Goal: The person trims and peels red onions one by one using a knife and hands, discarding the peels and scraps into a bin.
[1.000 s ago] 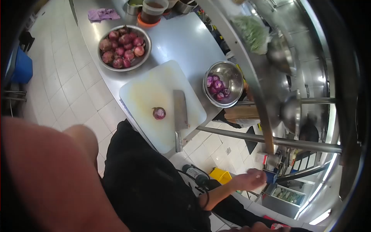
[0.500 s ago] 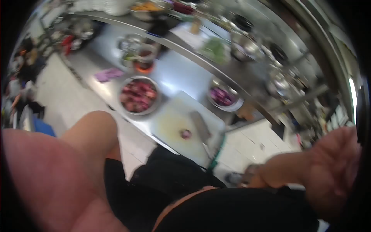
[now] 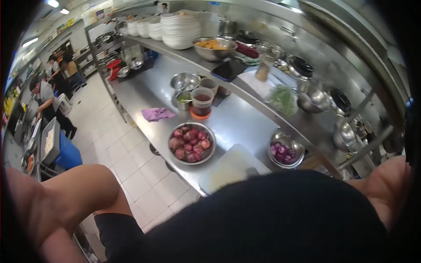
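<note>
At the left edge, very close to the camera, my left hand (image 3: 28, 208) is raised with the elbow bent; its fingers lie out of sight. My right hand (image 3: 390, 186) is lifted likewise at the right edge, fingers also hidden. Whether either one holds anything cannot be seen. On the steel counter (image 3: 239, 122) below stands a metal bowl of whole red onions (image 3: 189, 142). A smaller metal bowl (image 3: 293, 164) to the right contains peeled purple onions (image 3: 282, 152). Between them lies a pale cutting board (image 3: 228, 164), partly covered by my black clothing.
A purple cloth (image 3: 158, 114), a tub of dark liquid (image 3: 202, 101) and small metal bowls share the counter. The shelf above carries stacked white plates (image 3: 180, 30) and a bowl of orange food (image 3: 215, 46). Several people work at left, near a blue bin (image 3: 66, 151).
The view has tilted up, bringing the room and people into sight. The knife and onion piece on the board are now mostly or wholly hidden. Both hands stay raised at the edges.
</note>
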Motion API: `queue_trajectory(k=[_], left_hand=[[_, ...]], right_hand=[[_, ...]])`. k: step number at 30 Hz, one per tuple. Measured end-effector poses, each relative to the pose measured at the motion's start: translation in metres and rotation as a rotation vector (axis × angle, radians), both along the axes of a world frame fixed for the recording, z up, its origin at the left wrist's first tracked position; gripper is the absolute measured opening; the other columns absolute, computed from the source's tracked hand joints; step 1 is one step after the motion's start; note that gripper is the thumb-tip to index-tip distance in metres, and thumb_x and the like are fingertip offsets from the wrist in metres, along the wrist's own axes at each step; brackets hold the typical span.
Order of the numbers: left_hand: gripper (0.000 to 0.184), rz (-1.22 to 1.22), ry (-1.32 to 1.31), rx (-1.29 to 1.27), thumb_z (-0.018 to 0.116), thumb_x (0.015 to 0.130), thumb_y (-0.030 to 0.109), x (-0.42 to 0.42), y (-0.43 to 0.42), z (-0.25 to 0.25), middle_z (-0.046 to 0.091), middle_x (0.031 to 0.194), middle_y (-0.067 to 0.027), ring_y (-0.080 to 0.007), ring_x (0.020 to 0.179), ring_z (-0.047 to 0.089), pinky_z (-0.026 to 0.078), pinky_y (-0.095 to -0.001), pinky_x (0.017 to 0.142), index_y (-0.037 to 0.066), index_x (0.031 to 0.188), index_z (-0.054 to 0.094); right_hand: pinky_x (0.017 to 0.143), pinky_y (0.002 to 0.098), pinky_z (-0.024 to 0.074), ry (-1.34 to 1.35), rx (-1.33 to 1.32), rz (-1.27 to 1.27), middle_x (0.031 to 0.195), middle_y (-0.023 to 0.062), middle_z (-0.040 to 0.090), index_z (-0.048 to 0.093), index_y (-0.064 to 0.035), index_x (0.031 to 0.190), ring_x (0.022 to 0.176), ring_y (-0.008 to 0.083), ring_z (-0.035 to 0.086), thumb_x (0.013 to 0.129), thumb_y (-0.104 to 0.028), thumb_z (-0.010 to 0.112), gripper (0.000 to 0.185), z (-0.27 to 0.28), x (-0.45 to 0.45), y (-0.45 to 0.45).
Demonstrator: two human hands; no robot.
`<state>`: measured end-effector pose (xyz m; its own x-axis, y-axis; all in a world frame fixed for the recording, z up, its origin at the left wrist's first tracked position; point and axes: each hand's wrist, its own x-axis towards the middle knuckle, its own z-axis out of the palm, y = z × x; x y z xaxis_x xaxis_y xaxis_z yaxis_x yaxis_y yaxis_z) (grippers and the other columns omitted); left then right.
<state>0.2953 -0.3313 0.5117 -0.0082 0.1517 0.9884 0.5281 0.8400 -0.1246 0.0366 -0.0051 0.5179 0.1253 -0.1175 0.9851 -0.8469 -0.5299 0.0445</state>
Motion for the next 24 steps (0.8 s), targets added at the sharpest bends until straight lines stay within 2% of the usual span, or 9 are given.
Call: queue_trajectory(k=[8,18,24], left_hand=[[0.052,-0.075,0.129,-0.112,0.061,0.09,0.038,-0.027,0.002,-0.013,0.062,0.098,-0.0174,-0.0299,0.092,0.058,0.048,-0.0378,0.077,-0.007,0.116,0.063],[0.053,-0.086,0.003,-0.071,0.061,0.09,0.04,-0.07,0.001,-0.022,0.062,0.099,-0.018,-0.0306,0.093,0.058,0.048,-0.0382,0.077,-0.007,0.117,0.063],[0.055,-0.107,-0.052,-0.087,0.061,0.09,0.041,-0.075,0.013,-0.043,0.063,0.1,-0.0183,-0.031,0.093,0.058,0.048,-0.0385,0.078,-0.007,0.117,0.063]], right_hand=[[0.077,0.0228,0.0409,0.132,-0.089,-0.041,0.11,0.0001,0.066,0.068,-0.0132,0.111,0.088,0.0053,0.056,0.093,-0.024,0.059,0.023,-0.026,0.016,0.013],[0.079,0.0246,0.043,0.085,-0.056,-0.187,0.105,0.0022,0.067,0.067,-0.0104,0.109,0.086,0.0075,0.057,0.092,-0.024,0.06,0.023,-0.041,0.002,0.034],[0.08,0.0257,0.0443,0.047,-0.055,-0.216,0.101,0.0035,0.067,0.067,-0.0088,0.108,0.085,0.0088,0.058,0.092,-0.025,0.06,0.024,-0.071,0.002,0.037]])
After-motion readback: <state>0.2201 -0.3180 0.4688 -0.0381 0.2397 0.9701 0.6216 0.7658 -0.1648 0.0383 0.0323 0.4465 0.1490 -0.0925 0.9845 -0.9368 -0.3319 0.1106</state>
